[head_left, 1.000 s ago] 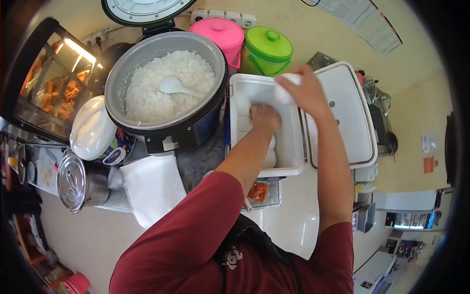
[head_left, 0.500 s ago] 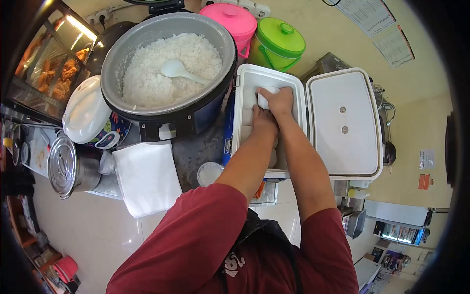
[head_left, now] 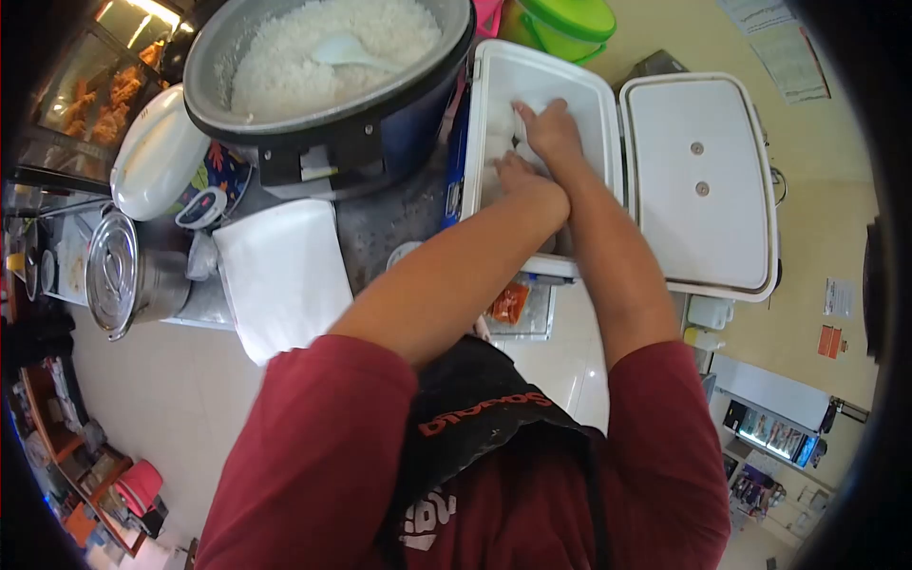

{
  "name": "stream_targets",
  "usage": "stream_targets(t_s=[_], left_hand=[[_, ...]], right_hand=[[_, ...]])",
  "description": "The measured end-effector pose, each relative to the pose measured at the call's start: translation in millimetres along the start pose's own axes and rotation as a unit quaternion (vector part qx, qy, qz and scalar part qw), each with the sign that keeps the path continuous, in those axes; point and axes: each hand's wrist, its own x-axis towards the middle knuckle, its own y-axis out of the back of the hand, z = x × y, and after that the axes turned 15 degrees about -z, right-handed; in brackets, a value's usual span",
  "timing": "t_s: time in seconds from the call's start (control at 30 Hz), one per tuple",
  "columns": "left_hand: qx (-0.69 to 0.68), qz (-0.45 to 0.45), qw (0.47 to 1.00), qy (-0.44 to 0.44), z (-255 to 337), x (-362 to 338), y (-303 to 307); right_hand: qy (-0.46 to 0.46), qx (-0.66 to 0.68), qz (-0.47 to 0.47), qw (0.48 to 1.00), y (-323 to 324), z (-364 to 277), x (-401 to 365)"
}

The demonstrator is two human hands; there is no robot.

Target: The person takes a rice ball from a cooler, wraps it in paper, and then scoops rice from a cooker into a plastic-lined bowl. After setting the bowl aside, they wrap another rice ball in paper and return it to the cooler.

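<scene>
Head view: with your right hand spread open and your left hand's grip too hidden to tell, settle the white packets gently inside the cooler box, pressing evenly to avoid splits.

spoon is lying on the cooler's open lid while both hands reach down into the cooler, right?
Not quite: the spoon lies on the rice in the cooker, not on the open lid, as the head view shows. The left hand and right hand do reach down into the cooler.
</scene>
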Motion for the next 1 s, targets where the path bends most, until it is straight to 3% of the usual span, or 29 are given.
stream_targets(t_s=[0.07, 0.17, 0.2, 0.3, 0.4, 0.43, 0.5, 0.6, 0.7, 0.8, 0.83, 0.9, 0.93, 1.0], left_hand=[[0.009, 0.0, 0.996, -0.093, -12.5, -16.1, 1.3], [-0.068, 0.097, 0.972, -0.205, -48.8, -92.8, -1.2], [-0.078, 0.151, 0.96, -0.224, -60.3, -109.8, -10.1], [-0.148, 0.325, 0.885, -0.299, -93.9, -144.8, -40.0], [-0.217, 0.386, 0.839, -0.317, -130.3, -176.8, -64.4], [-0.252, 0.378, 0.835, -0.311, -144.5, -181.3, -77.9], [-0.347, 0.35, 0.83, -0.261, -168.6, -189.2, -114.3], [-0.481, 0.311, 0.81, -0.127, -193.1, -195.8, -173.5], [-0.571, 0.308, 0.761, -0.025, -204.6, -191.9, -238.8], [-0.636, 0.308, 0.706, 0.048, -207.5, -188.4, -272.3], [-0.586, 0.329, 0.738, 0.063, -211.8, -185.1, -277.7], [-0.479, 0.368, 0.791, 0.1, -230.3, -177.0, -291.9], [-0.404, 0.437, 0.8, 0.077, -243.7, -172.0, -297.5], [-0.313, 0.47, 0.815, 0.131, -276.2, -166.7, -305.7]], right_hand=[[0.001, -0.097, -0.048, 0.994, 4.1, -4.8, -0.1], [0.048, -0.364, 0.015, 0.93, 14.2, -22.4, -27.4], [0.1, -0.295, 0.056, 0.949, -3.9, 5.6, 2.4], [0.13, -0.288, -0.046, 0.948, -3.0, 5.0, -19.7], [0.057, -0.208, -0.091, 0.972, -4.5, 10.4, -2.2], [0.105, -0.325, -0.159, 0.926, 4.8, 10.5, 10.4], [0.195, -0.538, -0.281, 0.77, 29.3, 7.7, 36.2], [0.121, -0.335, -0.181, 0.917, 9.2, 16.1, 49.7], [-0.032, -0.11, -0.121, 0.986, -12.6, 20.6, 32.3], [-0.011, -0.09, -0.185, 0.978, 14.4, 15.0, 21.0], [-0.003, -0.09, -0.204, 0.975, 21.3, 14.4, 18.1], [0.057, -0.171, -0.117, 0.977, 16.3, 21.5, 13.1], [0.086, -0.206, -0.075, 0.972, 13.0, 27.7, 11.3], [0.123, -0.262, 0.019, 0.957, 19.1, 43.5, 18.6]])
